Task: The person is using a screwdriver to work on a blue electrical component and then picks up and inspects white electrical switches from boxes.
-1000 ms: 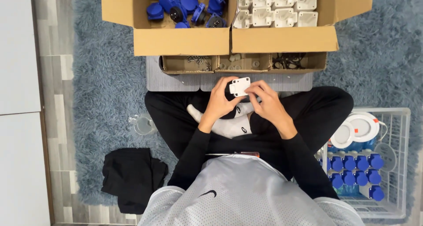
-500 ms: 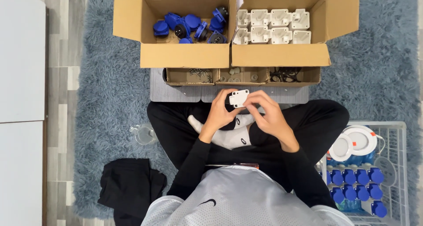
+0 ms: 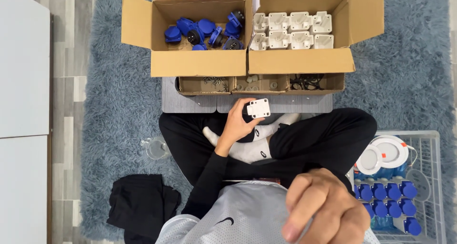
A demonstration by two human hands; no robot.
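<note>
My left hand point(image 3: 239, 122) holds a small white square plastic housing point(image 3: 258, 108) above my crossed legs, just in front of a grey board point(image 3: 190, 103). My right hand point(image 3: 323, 208) is raised close to the camera at the lower right, fingers curled, with nothing visible in it. Two open cardboard boxes stand beyond the board: the left box point(image 3: 195, 63) holds blue round plugs point(image 3: 202, 32), the right box point(image 3: 300, 61) holds white housings point(image 3: 293, 32) in rows.
A low cardboard tray point(image 3: 259, 84) with screws, small parts and black rings sits between the boxes and the board. A white wire basket point(image 3: 431, 144) at the right holds blue assembled parts and white round lamps. A clear cup point(image 3: 156, 148) and black cloth point(image 3: 140, 208) lie on the blue rug at the left.
My right hand has left the white housing and risen close to the camera. My left hand now holds the housing alone. The view has shifted, showing more of the boxes.
</note>
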